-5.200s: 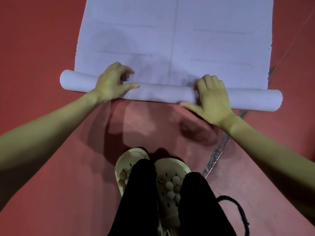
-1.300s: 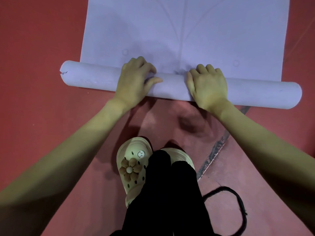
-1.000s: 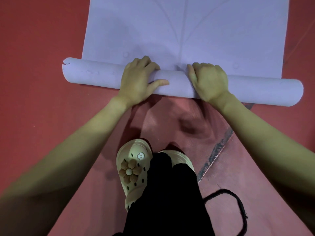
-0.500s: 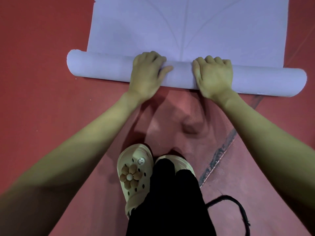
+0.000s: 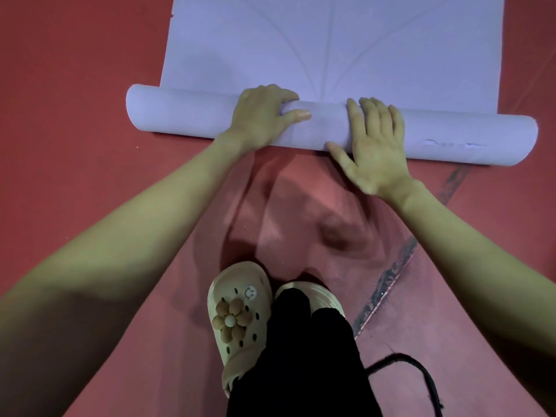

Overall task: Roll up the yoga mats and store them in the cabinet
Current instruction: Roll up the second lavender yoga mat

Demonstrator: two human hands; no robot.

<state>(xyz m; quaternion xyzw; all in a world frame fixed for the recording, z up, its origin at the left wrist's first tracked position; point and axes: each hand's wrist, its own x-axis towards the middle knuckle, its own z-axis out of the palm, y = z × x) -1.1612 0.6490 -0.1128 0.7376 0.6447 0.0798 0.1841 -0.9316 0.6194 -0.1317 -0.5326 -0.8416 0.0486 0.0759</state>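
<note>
item: lilac yoga mat (image 5: 331, 49), partly rolled on red floor (image 5: 75, 85). left hand (image 5: 261, 115) curls over roll (image 5: 186, 112); right hand (image 5: 376, 142) rests on it, fingers straight. we judge mat light, soft, springy; hold roll near middle, press evenly.

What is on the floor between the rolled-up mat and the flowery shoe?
Nothing but bare red floor with shadows on it lies between the rolled mat and the shoe, in the head view.
</note>
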